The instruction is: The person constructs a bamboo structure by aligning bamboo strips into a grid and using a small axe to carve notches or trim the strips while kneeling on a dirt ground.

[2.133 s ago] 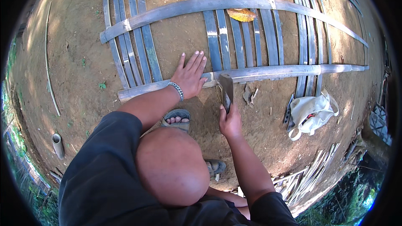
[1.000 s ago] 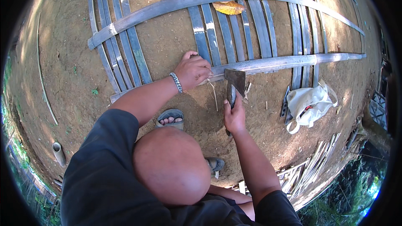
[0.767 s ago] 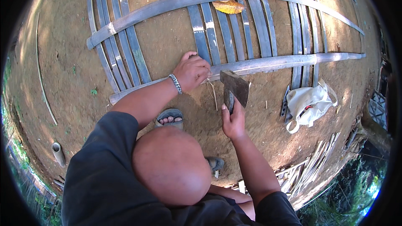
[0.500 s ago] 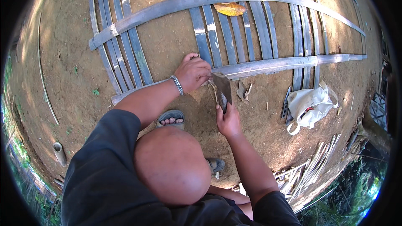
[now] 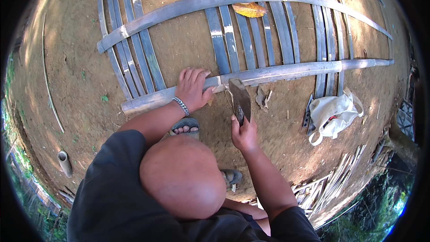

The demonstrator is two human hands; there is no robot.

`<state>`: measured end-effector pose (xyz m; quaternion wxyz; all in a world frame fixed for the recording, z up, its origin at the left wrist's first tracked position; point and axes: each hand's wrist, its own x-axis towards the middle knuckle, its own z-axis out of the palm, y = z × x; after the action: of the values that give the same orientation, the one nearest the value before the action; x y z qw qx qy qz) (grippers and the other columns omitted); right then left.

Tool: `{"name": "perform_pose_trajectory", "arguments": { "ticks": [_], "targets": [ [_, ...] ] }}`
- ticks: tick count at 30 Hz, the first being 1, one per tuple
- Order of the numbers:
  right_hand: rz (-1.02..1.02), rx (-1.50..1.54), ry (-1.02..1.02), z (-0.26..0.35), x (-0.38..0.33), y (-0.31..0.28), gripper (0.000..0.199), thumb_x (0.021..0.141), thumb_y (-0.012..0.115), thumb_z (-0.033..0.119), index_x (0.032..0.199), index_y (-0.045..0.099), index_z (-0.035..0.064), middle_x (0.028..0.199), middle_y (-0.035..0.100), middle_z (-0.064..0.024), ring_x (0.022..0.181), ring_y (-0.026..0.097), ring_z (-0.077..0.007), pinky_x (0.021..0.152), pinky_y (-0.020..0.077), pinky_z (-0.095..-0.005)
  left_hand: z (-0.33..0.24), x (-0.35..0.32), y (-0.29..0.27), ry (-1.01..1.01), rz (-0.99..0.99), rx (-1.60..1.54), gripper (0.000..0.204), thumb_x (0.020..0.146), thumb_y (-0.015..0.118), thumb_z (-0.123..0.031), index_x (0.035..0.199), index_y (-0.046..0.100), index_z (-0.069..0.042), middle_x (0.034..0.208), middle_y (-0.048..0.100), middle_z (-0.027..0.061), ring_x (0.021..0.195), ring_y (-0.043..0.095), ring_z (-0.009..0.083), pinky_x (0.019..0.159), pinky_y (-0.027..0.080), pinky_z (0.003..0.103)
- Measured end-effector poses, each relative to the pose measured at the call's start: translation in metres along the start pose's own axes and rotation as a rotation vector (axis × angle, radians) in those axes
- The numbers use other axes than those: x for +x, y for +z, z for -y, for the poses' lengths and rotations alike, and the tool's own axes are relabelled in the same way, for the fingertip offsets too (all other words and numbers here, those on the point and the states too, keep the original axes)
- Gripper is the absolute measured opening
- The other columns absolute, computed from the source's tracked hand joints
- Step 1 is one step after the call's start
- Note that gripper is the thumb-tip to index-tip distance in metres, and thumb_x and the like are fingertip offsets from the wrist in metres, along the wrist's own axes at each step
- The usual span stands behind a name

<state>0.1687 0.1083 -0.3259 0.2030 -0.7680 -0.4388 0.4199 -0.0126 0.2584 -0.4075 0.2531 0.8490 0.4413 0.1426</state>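
Observation:
My left hand (image 5: 192,88), with a metal bracelet at the wrist, presses down on a long split bamboo pole (image 5: 286,71) that lies across several bamboo slats (image 5: 228,40) on bare earth. My right hand (image 5: 244,134) grips the handle of a broad chopping knife (image 5: 240,98). Its blade tip meets the pole just right of my left hand. Chips and shavings (image 5: 262,98) lie below the pole near the blade.
A second curved pole (image 5: 215,2) crosses the slats farther away, with a yellow dry leaf (image 5: 249,10) on it. A white cloth bag (image 5: 333,114) lies at right. Thin bamboo strips (image 5: 331,188) are piled at lower right. A short bamboo tube (image 5: 65,163) lies at left. My sandalled feet (image 5: 184,126) rest below the pole.
The knife was lifted clear of the pole, then brought down again; its blade now meets the pole beside my left hand. My left hand went from spread flat to gripping the pole.

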Motion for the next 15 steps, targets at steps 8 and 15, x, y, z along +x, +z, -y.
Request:
{"name": "perform_pose_trajectory", "arguments": {
  "ticks": [8, 15],
  "targets": [
    [0.003, -0.029, -0.019, -0.013, 0.013, 0.012, 0.053, 0.098, 0.063, 0.017, 0.145, 0.045, 0.0013, 0.124, 0.063, -0.0301, 0.110, 0.064, -0.0503, 0.093, 0.0527, -0.0508, 0.007, -0.004, 0.002, 0.124, 0.100, 0.085, 0.034, 0.093, 0.067, -0.033, 0.121, 0.068, -0.013, 0.117, 0.060, 0.0057, 0.123, 0.054, 0.0250, 0.119, 0.026, 0.052],
    [-0.071, 0.060, -0.194, -0.036, -0.007, 0.014, 0.051, 0.095, 0.065, 0.014, 0.142, 0.050, 0.0016, 0.113, 0.065, -0.0274, 0.100, 0.068, -0.0434, 0.087, 0.0550, -0.0463, 0.009, -0.004, 0.003, 0.144, 0.072, 0.061, 0.033, 0.091, 0.070, -0.029, 0.120, 0.069, -0.013, 0.113, 0.060, 0.0049, 0.118, 0.056, 0.0245, 0.119, 0.028, 0.053]
  ]
}}
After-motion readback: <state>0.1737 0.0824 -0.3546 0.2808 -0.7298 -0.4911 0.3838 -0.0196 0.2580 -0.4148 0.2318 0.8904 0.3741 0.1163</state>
